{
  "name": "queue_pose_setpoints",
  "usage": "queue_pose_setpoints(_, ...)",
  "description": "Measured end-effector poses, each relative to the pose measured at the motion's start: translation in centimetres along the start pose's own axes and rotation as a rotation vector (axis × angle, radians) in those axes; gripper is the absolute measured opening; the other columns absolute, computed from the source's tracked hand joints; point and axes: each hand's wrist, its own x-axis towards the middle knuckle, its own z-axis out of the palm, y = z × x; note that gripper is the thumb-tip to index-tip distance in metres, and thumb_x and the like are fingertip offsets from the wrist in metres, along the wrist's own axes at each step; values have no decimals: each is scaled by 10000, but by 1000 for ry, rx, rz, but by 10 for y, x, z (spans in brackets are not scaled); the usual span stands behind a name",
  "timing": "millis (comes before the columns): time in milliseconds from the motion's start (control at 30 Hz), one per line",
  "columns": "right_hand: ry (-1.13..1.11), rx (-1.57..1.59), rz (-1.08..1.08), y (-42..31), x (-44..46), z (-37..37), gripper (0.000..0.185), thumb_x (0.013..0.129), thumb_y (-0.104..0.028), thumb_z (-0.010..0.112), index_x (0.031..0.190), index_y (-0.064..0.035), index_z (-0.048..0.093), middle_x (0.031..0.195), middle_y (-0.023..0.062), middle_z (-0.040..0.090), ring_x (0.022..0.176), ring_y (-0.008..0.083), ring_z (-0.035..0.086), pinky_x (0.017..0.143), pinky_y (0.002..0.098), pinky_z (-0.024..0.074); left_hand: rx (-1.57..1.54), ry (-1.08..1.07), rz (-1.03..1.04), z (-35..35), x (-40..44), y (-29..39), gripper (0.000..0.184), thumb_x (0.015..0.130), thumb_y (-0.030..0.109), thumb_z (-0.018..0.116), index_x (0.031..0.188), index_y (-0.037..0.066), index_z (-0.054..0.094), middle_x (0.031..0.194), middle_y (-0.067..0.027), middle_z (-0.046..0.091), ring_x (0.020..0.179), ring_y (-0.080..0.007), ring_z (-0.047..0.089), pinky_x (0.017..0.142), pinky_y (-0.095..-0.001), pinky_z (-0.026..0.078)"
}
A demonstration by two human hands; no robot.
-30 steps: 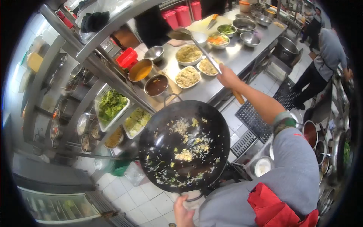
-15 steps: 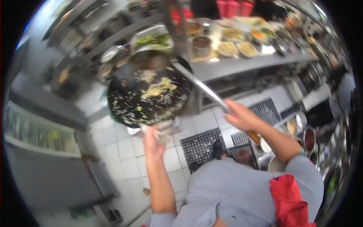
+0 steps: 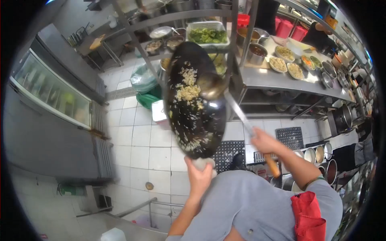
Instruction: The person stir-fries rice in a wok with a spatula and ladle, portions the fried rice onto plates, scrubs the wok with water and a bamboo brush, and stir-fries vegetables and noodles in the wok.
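Note:
A black wok (image 3: 197,116) is held up and tilted over the floor, with bits of rice and egg (image 3: 188,92) clinging inside. Its near handle is gripped by my left hand (image 3: 200,174) through a pale cloth (image 3: 205,164). Closed around the long metal shaft of a ladle (image 3: 241,114) is my right hand (image 3: 263,141), with the wooden handle end sticking out below it. The round ladle head (image 3: 212,86) lies over the wok's right part, near the food.
Right of the wok, a steel counter (image 3: 261,80) bears several plates of rice and bowls. A lettuce basket (image 3: 207,36) stands behind the wok. Left are a glass-front fridge (image 3: 56,90) and a green bin (image 3: 146,100). Black mats (image 3: 229,150) lie on the floor.
The view has turned toward the fridge and floor. The wok, earlier facing up beside the counter, is now steeply tilted. The ladle has come from over the counter to the wok.

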Motion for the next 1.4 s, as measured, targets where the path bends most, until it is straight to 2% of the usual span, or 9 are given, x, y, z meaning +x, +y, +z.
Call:
queue_pose_setpoints(267, -723, 1699, 182, -6, 22, 3, 61, 959, -122, 541, 971, -107, 483, 586, -76, 393, 386, 31, 382, 317, 220, 324, -670, -90, -743, -48, 126, -130, 319, 935, 255, 497, 1067, -28, 560, 947, -191, 652, 739, -298, 682, 658, -433, 577)
queue_pose_setpoints(433, 309, 971, 17, 66, -22, -137, 129, 914, -86, 570, 1006, -98, 480, 612, -51, 459, 418, 47, 449, 334, 192, 383, -727, 36, -1176, -96, 54, -182, 258, 827, 200, 536, 1033, 58, 599, 952, -132, 665, 757, -302, 652, 621, -424, 579)
queue_pose_setpoints(667, 955, -97, 364, 246, 49, -258, 308, 868, -165, 511, 1076, 60, 488, 954, 348, 640, 943, 511, 625, 833, 514, 502, -511, 56, -935, -62, 4, -120, 210, 819, 131, 569, 1005, 43, 608, 944, -104, 667, 745, -238, 660, 582, -326, 540)
queue_pose_setpoints(733, 936, -77, 426, 288, 79, -256, 290, 857, -130, 504, 1080, 56, 493, 981, 353, 640, 961, 505, 628, 843, 526, 498, 420, -460, -257, -65, -12, -63, 252, 848, 106, 602, 1090, 37, 586, 946, -81, 668, 955, -188, 639, 719, -374, 540)
queue_pose_setpoints(833, 936, -89, 520, 300, 85, -246, 281, 842, -89, 494, 1089, 46, 498, 995, 352, 641, 965, 501, 631, 856, 540, 492, -227, -46, -839, -47, 6, -46, 313, 901, 316, 534, 1078, 68, 602, 966, -90, 688, 905, -195, 655, 590, -342, 511)
queue_pose_setpoints(1000, 1068, 13, 567, 276, 89, -239, 257, 839, -87, 483, 1072, 23, 495, 999, 351, 644, 992, 509, 620, 881, 551, 478, -139, -121, -1016, -8, 48, 31, 358, 976, 364, 427, 1140, 100, 605, 1038, -105, 694, 885, -188, 659, 563, -320, 452)
queue_pose_setpoints(1167, 963, 1165, 81, 236, 39, -242, 150, 915, -166, 589, 845, -108, 470, 588, -42, 417, 411, 61, 395, 343, 268, 359, -122, -508, -894, -14, 109, 3, 368, 953, 290, 559, 1226, 45, 583, 1115, -138, 669, 953, -244, 659, 705, -332, 516)
queue_pose_setpoints(1267, 638, 1709, -340, 198, -55, -208, 165, 963, -170, 561, 835, -119, 469, 577, -64, 389, 412, 31, 405, 329, 239, 349, -260, -576, -665, 44, 130, 64, 175, 802, 103, 613, 936, -9, 628, 890, -110, 675, 790, -249, 682, 657, -378, 564)
queue_pose_setpoints(1400, 971, 1542, -309, 95, -191, -108, 75, 983, -157, 541, 987, -105, 488, 600, -64, 386, 381, 24, 386, 307, 222, 342, -172, -1145, -578, 92, 166, 67, 169, 833, 70, 543, 996, 32, 565, 901, -140, 658, 762, -219, 658, 595, -357, 552)
